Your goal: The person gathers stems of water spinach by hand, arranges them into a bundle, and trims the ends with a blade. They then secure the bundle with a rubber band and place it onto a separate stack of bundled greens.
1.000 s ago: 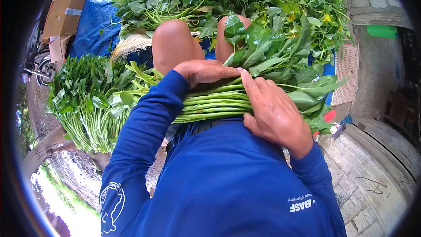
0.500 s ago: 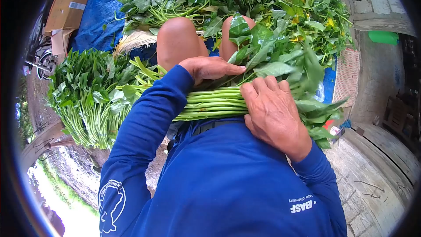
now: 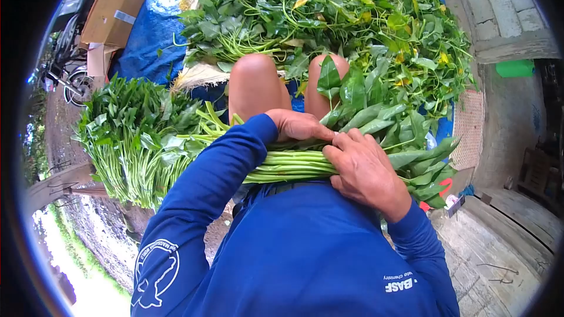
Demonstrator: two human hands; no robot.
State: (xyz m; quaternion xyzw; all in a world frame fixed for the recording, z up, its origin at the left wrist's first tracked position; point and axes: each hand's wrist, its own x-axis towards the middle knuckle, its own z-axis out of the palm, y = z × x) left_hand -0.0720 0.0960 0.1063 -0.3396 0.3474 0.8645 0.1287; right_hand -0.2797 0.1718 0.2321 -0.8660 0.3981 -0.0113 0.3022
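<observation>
A bundle of water spinach (image 3: 288,167) lies across my lap, its pale green stems side by side and its leaves fanning out to the right. My right hand (image 3: 369,173) is closed over the bundle near where the leaves begin. On the bundle's far side, my left hand (image 3: 298,125) is closed at the leafy stems, its fingertips meeting those of my right hand. Its lower fingers are partly hidden. Broad leaves (image 3: 352,91) stand up just beyond both hands, between them and my knees.
A large heap of loose water spinach (image 3: 329,12) spreads beyond my knees on a blue tarp (image 3: 154,20). Bundled greens (image 3: 132,147) stand at the left. A cardboard box (image 3: 114,14) is at the upper left, and a green object (image 3: 515,68) at the right.
My left hand has come right and closer to my right hand, so their fingertips now meet. The leaves that were blurred by motion are still. The view has shifted slightly.
</observation>
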